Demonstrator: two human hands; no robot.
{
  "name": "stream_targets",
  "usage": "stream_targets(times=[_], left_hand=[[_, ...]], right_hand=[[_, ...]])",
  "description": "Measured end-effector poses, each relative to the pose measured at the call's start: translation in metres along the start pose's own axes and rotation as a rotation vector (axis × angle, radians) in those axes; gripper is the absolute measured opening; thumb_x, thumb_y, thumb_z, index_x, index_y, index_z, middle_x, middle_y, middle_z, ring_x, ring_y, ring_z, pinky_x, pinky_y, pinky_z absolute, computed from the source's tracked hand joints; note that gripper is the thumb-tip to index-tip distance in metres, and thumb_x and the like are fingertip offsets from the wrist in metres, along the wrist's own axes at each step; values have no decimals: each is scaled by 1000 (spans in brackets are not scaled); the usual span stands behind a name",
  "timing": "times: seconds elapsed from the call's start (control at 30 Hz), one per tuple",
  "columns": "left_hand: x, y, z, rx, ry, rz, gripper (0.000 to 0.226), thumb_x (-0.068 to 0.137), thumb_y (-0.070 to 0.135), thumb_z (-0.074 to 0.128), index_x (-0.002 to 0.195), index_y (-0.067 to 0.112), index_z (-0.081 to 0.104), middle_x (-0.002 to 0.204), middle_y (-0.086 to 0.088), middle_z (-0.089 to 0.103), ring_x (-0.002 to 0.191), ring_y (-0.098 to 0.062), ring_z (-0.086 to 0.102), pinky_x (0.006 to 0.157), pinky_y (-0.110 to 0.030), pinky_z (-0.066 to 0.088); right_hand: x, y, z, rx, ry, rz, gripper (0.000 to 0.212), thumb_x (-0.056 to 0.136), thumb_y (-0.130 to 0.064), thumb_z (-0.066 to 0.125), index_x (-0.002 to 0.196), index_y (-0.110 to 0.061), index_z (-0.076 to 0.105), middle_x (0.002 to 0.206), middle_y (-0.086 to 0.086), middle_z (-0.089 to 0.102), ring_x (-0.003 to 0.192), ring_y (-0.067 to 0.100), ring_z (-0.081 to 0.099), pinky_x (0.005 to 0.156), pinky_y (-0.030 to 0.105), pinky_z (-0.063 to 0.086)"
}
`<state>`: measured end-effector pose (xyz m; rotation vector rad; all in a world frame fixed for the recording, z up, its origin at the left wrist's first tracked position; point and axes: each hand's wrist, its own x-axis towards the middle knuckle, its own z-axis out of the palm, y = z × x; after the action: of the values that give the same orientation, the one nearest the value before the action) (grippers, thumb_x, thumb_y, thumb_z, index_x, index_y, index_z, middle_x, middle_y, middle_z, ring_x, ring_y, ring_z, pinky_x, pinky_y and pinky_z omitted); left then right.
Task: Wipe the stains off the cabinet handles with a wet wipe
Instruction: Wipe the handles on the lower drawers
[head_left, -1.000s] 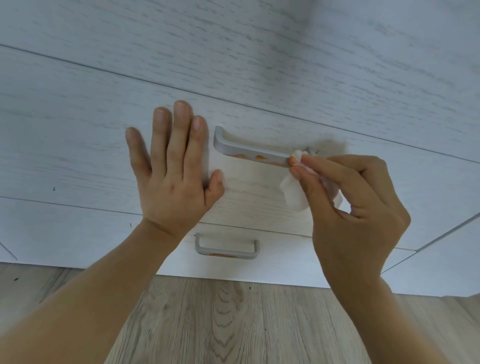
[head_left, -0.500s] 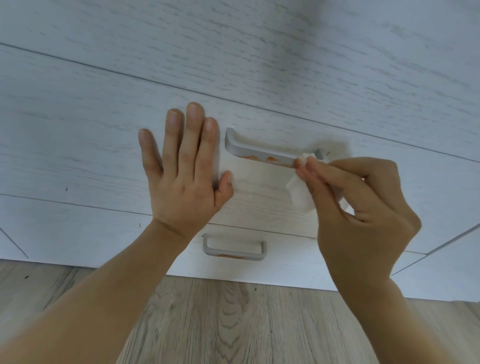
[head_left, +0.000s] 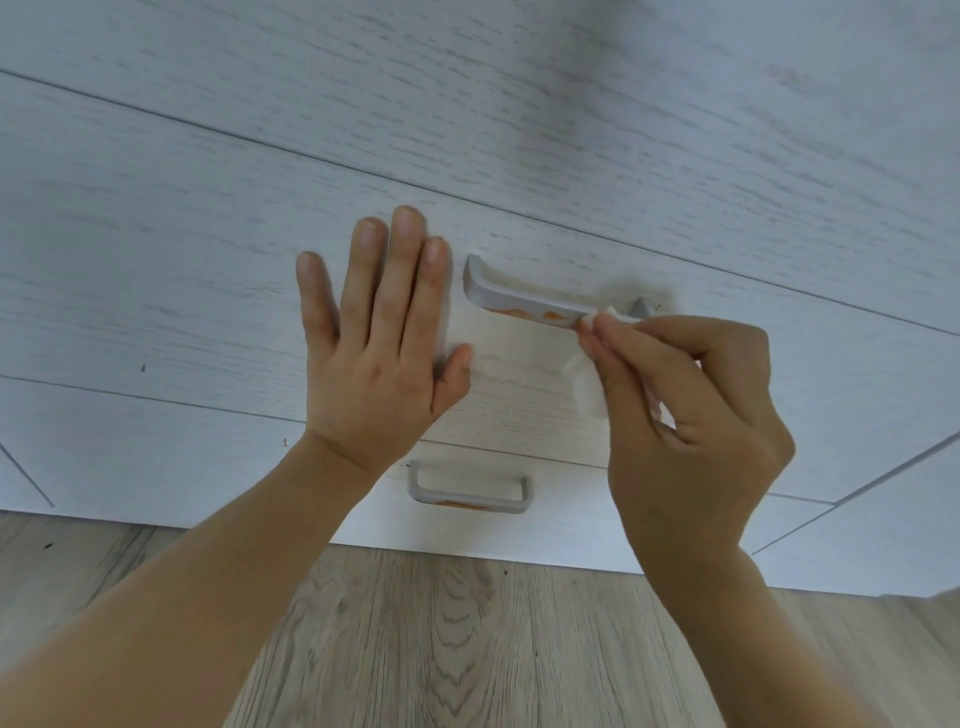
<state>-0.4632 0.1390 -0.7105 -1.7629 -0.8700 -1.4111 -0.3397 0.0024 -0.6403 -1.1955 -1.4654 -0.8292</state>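
While my left hand (head_left: 374, 358) lies flat on the drawer front (head_left: 182, 291), fingers straight and together, holding nothing, it's there as a brace: keeps the drawer from shifting when I rub. Sits just left of the upper handle (head_left: 524, 301), centre of frame, not touching it.

Right hand (head_left: 691, 426) pinches the wet wipe (head_left: 589, 387) between thumb and fingertips, bunched small so pressure lands on a narrow spot. Wipe touches the handle near its right end; loose tail hangs below the fingers. Right post of the handle is partly hidden behind wipe and hand.

Orange stains (head_left: 535, 314) on the handle's underside edge, just left of the wipe, not yet cleaned. My read: pinch grip makes sense, stains are on a thin lip, flat palm wouldn't reach.

Lower handle (head_left: 470, 493), lower centre of frame near the wood floor (head_left: 467, 649), also shows an orange smear along its bottom edge. Untouched; likely next. Task looks early.
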Motion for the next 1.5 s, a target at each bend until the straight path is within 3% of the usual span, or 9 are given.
stream_targets(times=[0.13,0.57,0.73,0.9,1.0,1.17,1.27,1.37,1.5], left_hand=[[0,0,1,1,2,0,70,96,44,19,149,4,-3,158,-11,-8,144,-23,-11,115,-49,-3],[0,2,3,17,5,-9,72,95,45,21,150,4,-3,157,-7,-15,145,-23,-11,116,-49,-3],[1,-5,-3,-22,10,-8,63,97,40,28,145,0,23,146,-15,26,145,-19,-4,117,-45,3],[-1,-15,-4,-12,39,52,60,95,34,34,147,5,26,145,-11,32,146,-17,4,117,-43,10],[0,-10,-4,-10,26,21,58,95,34,32,144,4,28,144,-12,31,146,-18,0,117,-44,7],[-2,-10,0,15,30,36,63,96,37,27,148,4,16,156,-9,14,146,-19,-2,117,-45,4],[-2,-8,1,1,38,36,64,95,37,29,147,4,15,150,-12,24,146,-19,-3,117,-45,3],[-3,-9,2,-6,33,51,67,95,38,27,150,5,9,156,-9,14,146,-20,-3,117,-46,2],[-3,-9,1,8,9,53,67,95,40,25,149,5,7,145,-14,27,145,-21,-6,116,-47,1]], right_hand=[[3,4,1,5,1,-60,9,82,-2,74,90,-2,72,82,-5,52,69,26,59,59,33,50],[5,-5,12,61,-6,-82,9,80,0,75,89,-1,73,74,4,65,71,18,55,64,29,48],[5,0,-2,0,9,-81,10,85,-7,71,95,-4,71,84,-3,54,72,19,56,59,35,49],[9,0,6,-36,-32,-125,6,84,-5,72,90,-3,74,76,7,65,72,22,54,57,41,48],[11,3,6,-25,-48,-144,4,83,-4,73,88,-3,74,75,7,66,74,19,53,65,32,47],[13,3,10,10,-67,-195,7,83,0,73,90,0,73,76,8,67,75,18,54,71,23,45],[16,4,11,23,-99,-244,8,83,-1,72,91,0,72,77,7,68,76,17,55,72,22,45],[14,6,11,9,-66,-231,9,83,0,73,91,1,72,77,8,67,75,19,55,73,21,44],[15,-2,18,17,-63,-242,6,83,0,72,89,1,73,75,7,67,75,17,54,71,23,45]])
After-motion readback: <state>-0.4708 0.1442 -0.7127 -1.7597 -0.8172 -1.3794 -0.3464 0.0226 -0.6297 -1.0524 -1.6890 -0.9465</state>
